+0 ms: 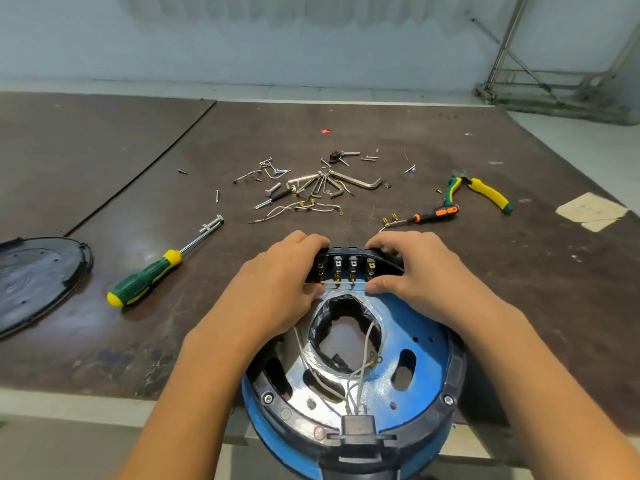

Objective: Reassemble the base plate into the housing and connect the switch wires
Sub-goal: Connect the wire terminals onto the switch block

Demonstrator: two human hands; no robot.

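- We see the left hand [277, 282] and the right hand [415, 271] together at the far end of the blue housing [250, 405].
- Both hands grip the black switch block [349, 252], one at each end. The fingers curl over its far top edge and the thumbs press on the near side.
- The switch block stands at the far rim of the housing, and its row of metal terminals faces us. A thin pale wire [343, 282] runs across the bottom of the terminals, between the two thumbs.
- The base plate [427, 344], blue with holes and slots, lies inside the housing's black rim.
- White wires [360, 374] rise from a black connector at the near rim and loop toward the central opening.
- The housing rests on the brown table [104, 150], and its near part juts past the table edge.
- On the left lie a black oval cover [38, 271] and a green-and-yellow screwdriver [145, 278].
- Farther back we note a scatter of screws and hex keys [311, 185], a small orange-and-black screwdriver [433, 214], and pliers [485, 190].
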